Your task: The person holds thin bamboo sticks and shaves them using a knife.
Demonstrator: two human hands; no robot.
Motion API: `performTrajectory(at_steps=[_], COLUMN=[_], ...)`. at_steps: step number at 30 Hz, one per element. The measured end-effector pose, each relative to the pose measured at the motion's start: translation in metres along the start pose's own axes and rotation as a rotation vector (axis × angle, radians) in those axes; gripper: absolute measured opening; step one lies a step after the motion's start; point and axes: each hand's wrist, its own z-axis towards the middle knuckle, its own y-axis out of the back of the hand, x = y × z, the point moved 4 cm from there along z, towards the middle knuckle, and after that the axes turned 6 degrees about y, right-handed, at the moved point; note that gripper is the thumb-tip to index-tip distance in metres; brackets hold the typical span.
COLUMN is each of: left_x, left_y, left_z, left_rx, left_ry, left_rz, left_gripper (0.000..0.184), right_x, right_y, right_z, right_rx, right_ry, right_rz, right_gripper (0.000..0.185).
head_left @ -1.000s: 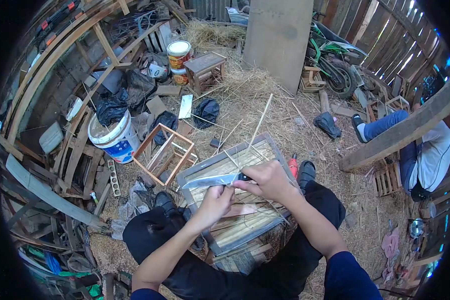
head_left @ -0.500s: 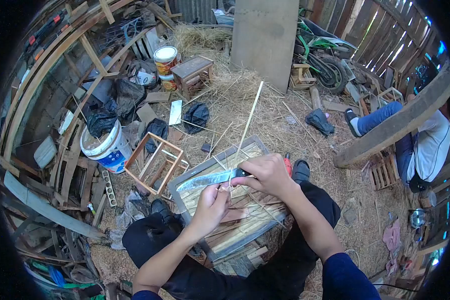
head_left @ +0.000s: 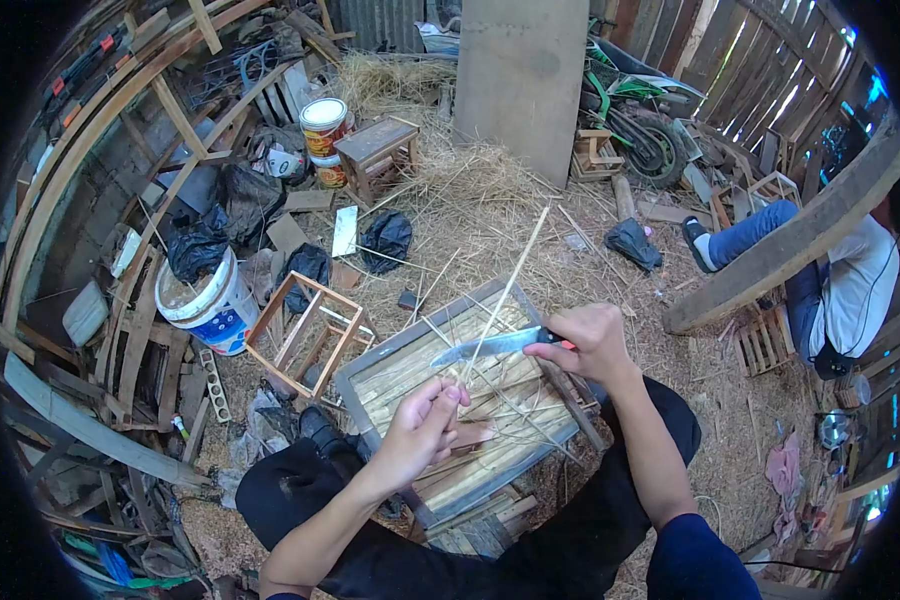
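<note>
My left hand is closed, its thumb and fingers pinching the lower end of a long, thin, pale bamboo strip. The strip slants up and away to the right. In my right hand is the dark handle of a knife, whose broad shiny blade points left and crosses the strip a little above my left hand. Whether the edge bites into the strip I cannot tell. Under both hands, between my knees, lies a framed slatted panel with several loose thin strips on it.
Left of the panel stands a small wooden frame, with a white bucket behind it. A wooden stool and paint tins are farther back. At the right, a person sits behind a slanting beam. Straw and shavings cover the ground.
My right hand and the knife have moved right, away from my left hand. The blade now lies across the strip, which leans farther right. My left hand stays nearly in place.
</note>
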Motion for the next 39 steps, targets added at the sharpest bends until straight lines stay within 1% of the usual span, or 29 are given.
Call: performTrajectory(at_steps=[2,5,8,11,14,19,22,25,28,29,32,33,36,39], left_x=[0.009,0.021,0.017,0.012,0.006,-0.001,-0.004,-0.007,0.023,0.036,0.017,0.013,0.016,0.014], left_y=[-0.001,0.006,0.006,0.007,0.009,0.011,0.011,0.014,0.015,0.019,0.003,0.001,-0.005,-0.014], left_z=[0.000,0.003,0.005,0.006,0.009,0.014,0.019,0.020,0.034,0.040,0.032,0.032,0.036,0.027], left_rx=[-0.002,-0.013,-0.011,-0.040,-0.084,-0.135,-0.168,-0.146,-0.114,-0.122,-0.065,-0.073,-0.183,-0.103], left_ry=[-0.025,0.024,-0.030,-0.029,-0.057,-0.106,-0.129,-0.145,-0.064,-0.027,-0.005,-0.005,-0.248,-0.216], left_rz=[0.014,0.032,0.089,0.095,0.067,-0.005,-0.021,-0.011,0.227,0.230,0.090,0.095,0.260,0.226], left_gripper=[0.025,0.028,0.030,0.031,0.030,0.023,0.023,0.022,0.021,0.020,0.021,0.023,0.024,0.024], right_x=[0.003,0.008,0.004,0.006,0.015,0.022,0.021,0.021,0.043,0.047,0.042,0.040,0.036,0.031], right_y=[0.000,0.001,0.002,0.000,-0.005,-0.011,-0.013,-0.014,-0.017,-0.019,-0.021,-0.020,-0.016,-0.008], right_z=[-0.004,-0.009,-0.010,-0.004,0.004,0.017,0.022,0.027,0.032,0.030,0.029,0.029,0.028,0.024], right_rx=[0.023,0.036,0.085,0.066,0.005,0.034,0.017,-0.024,0.065,0.017,0.072,0.054,0.019,0.010], right_ry=[0.009,0.012,-0.018,-0.006,0.032,-0.037,-0.052,-0.060,0.087,0.109,0.048,0.052,0.064,0.087], right_rz=[0.017,0.028,0.075,0.091,0.084,0.143,0.138,0.196,0.246,0.269,0.269,0.261,0.215,0.126], right_gripper=[0.046,0.047,0.038,0.037,0.044,0.044,0.045,0.041,0.038,0.035,0.035,0.035,0.037,0.039])
